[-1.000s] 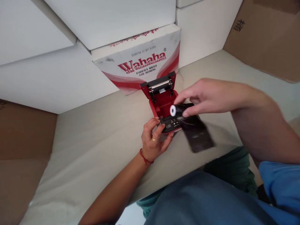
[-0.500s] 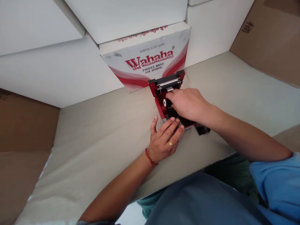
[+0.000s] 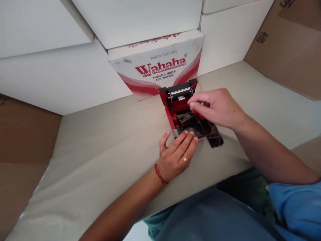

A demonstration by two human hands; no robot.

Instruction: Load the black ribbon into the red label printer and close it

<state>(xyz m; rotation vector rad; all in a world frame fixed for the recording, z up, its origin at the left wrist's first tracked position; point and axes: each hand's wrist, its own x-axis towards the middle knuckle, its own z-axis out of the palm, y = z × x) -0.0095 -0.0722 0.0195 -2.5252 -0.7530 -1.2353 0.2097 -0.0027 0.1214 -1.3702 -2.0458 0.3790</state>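
Note:
A small red and black printer (image 3: 170, 117) stands on the cloth-covered table with its lid (image 3: 178, 89) raised, showing a roller and a metal bar. Shiny black film (image 3: 186, 117) lies loosely inside it, and a strip of the film (image 3: 215, 139) hangs over the right front corner onto the cloth. My left hand (image 3: 177, 154) rests flat on the printer's front edge, fingers stretched out. Above the printer's right side, my right hand (image 3: 218, 108) is closed in a pinch, thumb against forefinger. Something dark shows between its fingers, too blurred to name.
Directly behind the printer stands a white and red Wahaha water carton (image 3: 160, 67). White boxes (image 3: 150, 20) are stacked along the back. Brown cardboard boxes flank the table at left (image 3: 27, 144) and right (image 3: 283, 50). Beige cloth (image 3: 105, 150) covers the tabletop.
My right hand has lifted out of the printer, up and to the right. A white roll end seen inside before no longer shows, and more black film is exposed. My left hand stays on the front edge.

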